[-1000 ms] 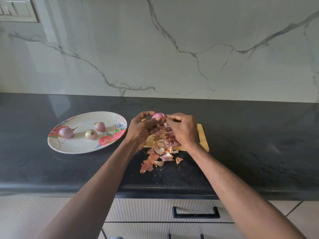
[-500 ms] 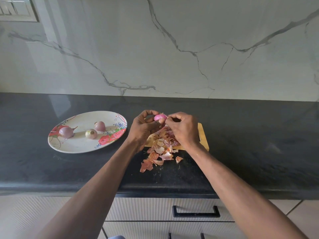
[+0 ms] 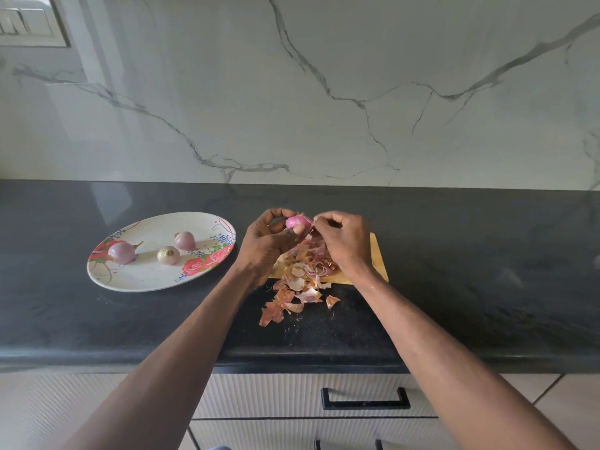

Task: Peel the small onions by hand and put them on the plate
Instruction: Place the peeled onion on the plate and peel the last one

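Observation:
My left hand (image 3: 268, 243) grips a small pink onion (image 3: 297, 221) between thumb and fingers, held above the wooden cutting board (image 3: 378, 258). My right hand (image 3: 341, 241) pinches a strip of skin at the onion's right end. A heap of onion peels (image 3: 300, 287) lies under both hands and spills off the board toward me. To the left, a floral plate (image 3: 143, 280) carries three peeled onions: one at the left (image 3: 121, 252), one in the middle (image 3: 168, 255) and one behind it (image 3: 185, 240).
All of this sits on a black stone counter (image 3: 470, 271) against a marble wall. The counter's front edge runs just beyond my forearms, with drawers and a black handle (image 3: 365, 399) below. A switch plate (image 3: 29, 22) is on the wall at upper left.
The onion has turned slightly in my left hand's fingers, showing more of its pink surface. My right hand keeps picking at its right end. Plate and peels are unmoved.

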